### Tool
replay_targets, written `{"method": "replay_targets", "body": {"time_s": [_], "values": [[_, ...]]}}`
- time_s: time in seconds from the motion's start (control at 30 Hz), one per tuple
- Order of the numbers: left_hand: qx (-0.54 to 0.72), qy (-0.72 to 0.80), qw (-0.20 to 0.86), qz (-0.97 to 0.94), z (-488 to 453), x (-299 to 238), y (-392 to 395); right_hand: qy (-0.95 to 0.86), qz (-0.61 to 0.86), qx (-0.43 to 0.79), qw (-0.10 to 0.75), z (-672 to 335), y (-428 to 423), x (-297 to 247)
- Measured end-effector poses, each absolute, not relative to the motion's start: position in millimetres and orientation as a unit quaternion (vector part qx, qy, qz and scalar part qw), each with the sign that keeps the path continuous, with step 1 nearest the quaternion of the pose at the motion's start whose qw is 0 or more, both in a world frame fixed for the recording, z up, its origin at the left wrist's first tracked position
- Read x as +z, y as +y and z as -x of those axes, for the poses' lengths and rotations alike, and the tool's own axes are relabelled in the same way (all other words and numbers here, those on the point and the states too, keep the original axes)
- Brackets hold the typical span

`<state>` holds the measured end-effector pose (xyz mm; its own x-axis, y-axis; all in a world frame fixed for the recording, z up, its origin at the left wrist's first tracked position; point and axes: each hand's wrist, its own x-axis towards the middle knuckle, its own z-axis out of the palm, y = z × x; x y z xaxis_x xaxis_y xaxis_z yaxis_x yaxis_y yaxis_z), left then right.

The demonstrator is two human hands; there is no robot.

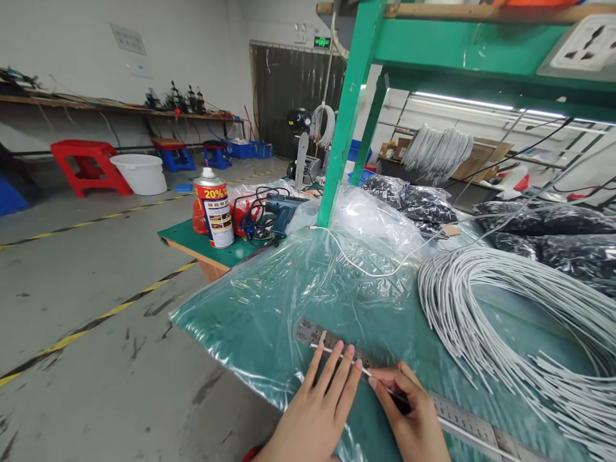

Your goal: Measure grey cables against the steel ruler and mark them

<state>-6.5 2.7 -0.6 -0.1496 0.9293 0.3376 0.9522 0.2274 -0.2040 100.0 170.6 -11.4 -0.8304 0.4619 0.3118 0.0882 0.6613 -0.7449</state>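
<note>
My left hand [320,401] lies flat near the table's front edge, its fingertips pressing a thin white cable [337,353] against a metal ruler [457,417]. My right hand [414,417] sits just to the right, thumb and forefinger pinched on the same cable, with something dark under the fingers. The ruler runs diagonally along the green table [385,321], which is covered by clear plastic sheet. A big coiled bundle of white cables [505,321] lies to the right of my hands.
A spray can [214,208], a blue heat gun [282,208] and tangled wires sit on the table's far left corner. Green shelf posts [349,109] rise mid-table. Black bags [543,221] lie behind. A red stool [86,163] and white tub [140,173] stand on the floor.
</note>
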Motion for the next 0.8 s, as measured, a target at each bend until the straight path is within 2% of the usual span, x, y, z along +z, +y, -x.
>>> {"method": "replay_targets", "body": {"time_s": [0.2, 0.7, 0.8], "values": [[-0.023, -0.739, 0.197, 0.644, 11.7, -2.9, -0.7, -0.893, 0.143, 0.353, 0.241, -99.4, 172.8, -14.6], [-0.026, -0.728, 0.268, 0.631, 9.8, 2.9, -1.2, -0.888, 0.144, 0.372, 0.227, -100.6, 171.0, -2.5], [-0.022, -0.726, 0.273, 0.631, 9.8, 2.1, -0.5, -0.88, 0.144, 0.371, 0.259, -100.2, 170.6, 0.7]]}}
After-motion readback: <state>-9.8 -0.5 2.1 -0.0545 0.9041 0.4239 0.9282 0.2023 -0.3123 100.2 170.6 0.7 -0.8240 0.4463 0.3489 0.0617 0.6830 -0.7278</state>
